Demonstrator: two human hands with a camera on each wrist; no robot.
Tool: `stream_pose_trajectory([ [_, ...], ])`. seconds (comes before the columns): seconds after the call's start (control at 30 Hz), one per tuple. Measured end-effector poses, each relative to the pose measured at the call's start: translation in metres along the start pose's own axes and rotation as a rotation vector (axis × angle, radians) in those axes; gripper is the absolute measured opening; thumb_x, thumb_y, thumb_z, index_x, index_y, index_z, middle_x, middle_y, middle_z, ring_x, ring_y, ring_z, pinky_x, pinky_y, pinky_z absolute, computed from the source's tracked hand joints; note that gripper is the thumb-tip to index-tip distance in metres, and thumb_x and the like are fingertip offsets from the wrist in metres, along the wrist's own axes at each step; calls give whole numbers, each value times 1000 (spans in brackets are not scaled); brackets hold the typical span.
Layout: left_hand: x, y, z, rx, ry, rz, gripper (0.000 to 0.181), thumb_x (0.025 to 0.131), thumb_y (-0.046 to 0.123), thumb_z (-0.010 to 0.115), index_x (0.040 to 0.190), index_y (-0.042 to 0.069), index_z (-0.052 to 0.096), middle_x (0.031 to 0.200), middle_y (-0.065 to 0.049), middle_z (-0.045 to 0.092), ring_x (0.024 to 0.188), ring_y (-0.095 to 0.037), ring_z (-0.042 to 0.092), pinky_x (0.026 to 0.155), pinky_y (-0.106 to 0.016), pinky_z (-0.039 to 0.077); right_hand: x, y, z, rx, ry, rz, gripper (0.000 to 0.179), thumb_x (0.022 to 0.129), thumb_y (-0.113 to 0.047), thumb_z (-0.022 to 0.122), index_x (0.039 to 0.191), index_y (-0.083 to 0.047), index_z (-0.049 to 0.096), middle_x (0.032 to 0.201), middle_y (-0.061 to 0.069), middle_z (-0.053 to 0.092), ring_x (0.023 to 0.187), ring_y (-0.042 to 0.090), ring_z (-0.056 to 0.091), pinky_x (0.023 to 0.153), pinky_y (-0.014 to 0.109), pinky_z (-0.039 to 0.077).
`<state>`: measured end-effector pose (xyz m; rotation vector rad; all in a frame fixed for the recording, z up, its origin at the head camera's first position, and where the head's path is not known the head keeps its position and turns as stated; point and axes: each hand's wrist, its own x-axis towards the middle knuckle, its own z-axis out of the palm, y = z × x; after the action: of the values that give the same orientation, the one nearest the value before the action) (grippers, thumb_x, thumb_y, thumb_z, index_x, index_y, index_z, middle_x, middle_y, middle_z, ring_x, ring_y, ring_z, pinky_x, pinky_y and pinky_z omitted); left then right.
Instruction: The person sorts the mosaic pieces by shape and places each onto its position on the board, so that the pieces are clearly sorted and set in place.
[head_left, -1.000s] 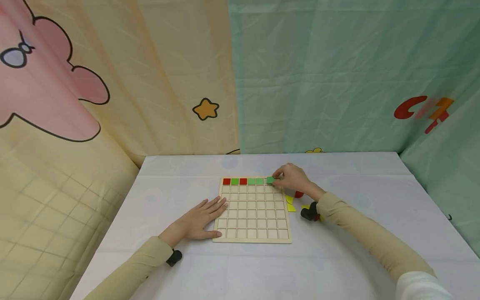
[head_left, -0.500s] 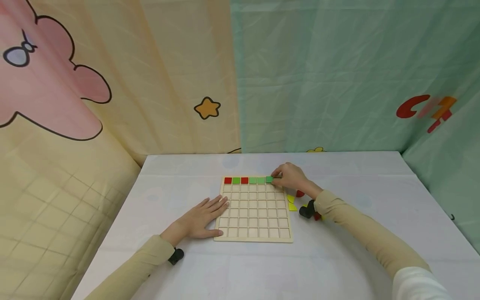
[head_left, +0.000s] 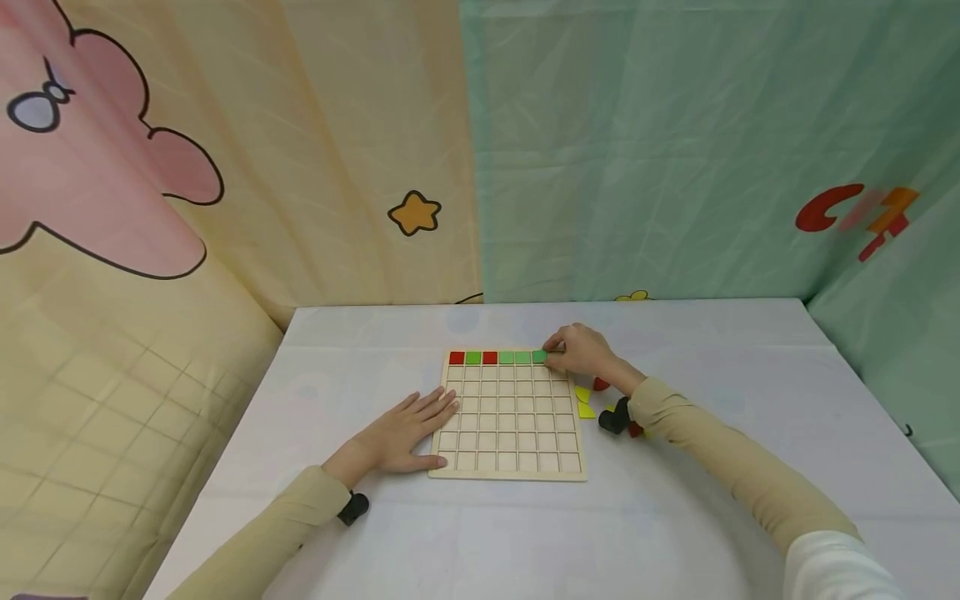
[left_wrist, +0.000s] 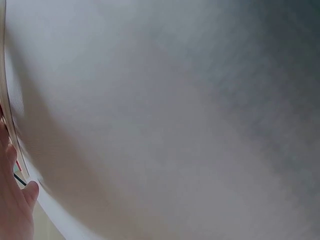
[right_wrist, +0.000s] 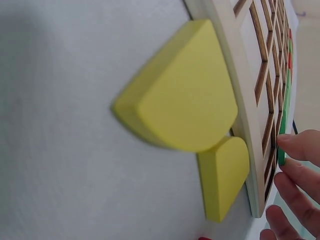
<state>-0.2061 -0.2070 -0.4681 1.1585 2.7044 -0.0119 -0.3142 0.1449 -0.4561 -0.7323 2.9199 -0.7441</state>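
Head: left hand [head_left: 405,433] spread flat on the wooden grid board's [head_left: 507,477] left edge; right hand [head_left: 588,352], well apart, pinches a green square tile [head_left: 539,357]. Tile has settled into line at the sixth top-row cell; row looks nearly filled.

Left wrist: mostly white tablecloth [left_wrist: 125,125].

Right wrist: full seating unclear; yellow rounded blocks [right_wrist: 187,95] beside board.
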Motion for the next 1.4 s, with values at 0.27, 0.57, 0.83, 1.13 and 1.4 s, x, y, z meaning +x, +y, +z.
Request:
stream_pose_trajectory([
  [0.27, 0, 2, -1, -10, -13, -16, 88, 91, 67, 41, 156, 15, 10, 163, -2, 8, 151, -23, 8, 120, -50, 15, -2, -1, 0, 21, -6, 13, 28, 83, -23, 75, 106, -7, 75, 105, 10, 73, 98, 28, 66, 78, 40, 56],
  [0.57, 0, 2, -2, -21, -14, -14, 88, 91, 66, 42, 156, 15, 11, 163, -3, 9, 151, -24, 9, 120, -51, 15, -6, 1, 2, 36, 7, 28, 33, 80, -25, 77, 109, -10, 74, 109, 9, 71, 90, 23, 63, 75, 37, 53],
  [0.83, -1, 3, -2, -17, -8, -8, 87, 91, 66, 41, 156, 15, 13, 163, -3, 11, 151, -24, 10, 120, -52, 16, -10, 1, -2, 41, 17, 29, 32, 80, -24, 76, 109, -10, 74, 106, 9, 70, 79, 18, 58, 65, 30, 48],
  [1.13, 0, 4, -3, -10, -7, -17, 88, 91, 66, 43, 155, 14, 15, 163, -3, 12, 151, -24, 11, 120, -52, 17, -21, 2, -8, 21, 29, 43, 28, 82, -24, 75, 108, -11, 74, 106, 8, 71, 94, 25, 61, 81, 41, 53],
  [1.4, -2, 3, -2, -13, 3, -13, 88, 91, 66, 43, 155, 14, 14, 163, -4, 12, 151, -24, 11, 120, -52, 17, -36, 2, -15, 6, 57, 81, 27, 83, -24, 72, 107, -13, 75, 102, 5, 70, 95, 25, 59, 80, 42, 53],
])
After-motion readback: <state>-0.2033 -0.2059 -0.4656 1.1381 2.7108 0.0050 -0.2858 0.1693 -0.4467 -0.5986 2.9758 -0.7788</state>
